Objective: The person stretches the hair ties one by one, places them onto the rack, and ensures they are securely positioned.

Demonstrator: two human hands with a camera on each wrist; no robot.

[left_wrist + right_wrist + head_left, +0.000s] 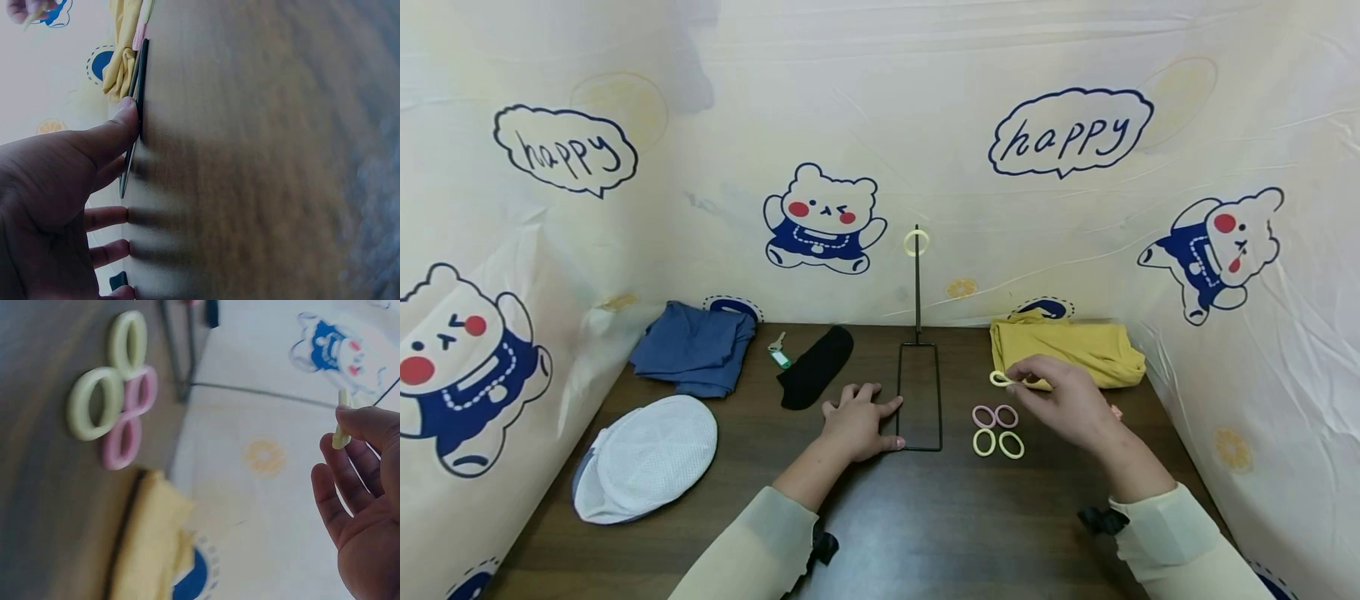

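Observation:
A black wire stand (939, 400) has its rectangular base flat on the table and a thin upright rod (917, 292) behind. One pale yellow hair tie (927, 250) hangs near the rod's top. My left hand (859, 427) rests with spread fingers on the table, its thumb (128, 112) and index fingertip touching the base's left side. In my right hand (1060, 396), thumb and fingertips pinch another pale yellow hair tie (341, 434), raised above the table. Below it lie two pink hair ties (982, 407) and two yellow hair ties (1011, 454), grouped together.
Yellow folded cloth (1067, 346) lies behind the right hand. To the left are a black sock (816, 367), a key with a green tag (780, 358), blue folded cloth (696, 346) and a white cap (651, 458). Printed sheeting (955, 150) encloses the table (940, 517).

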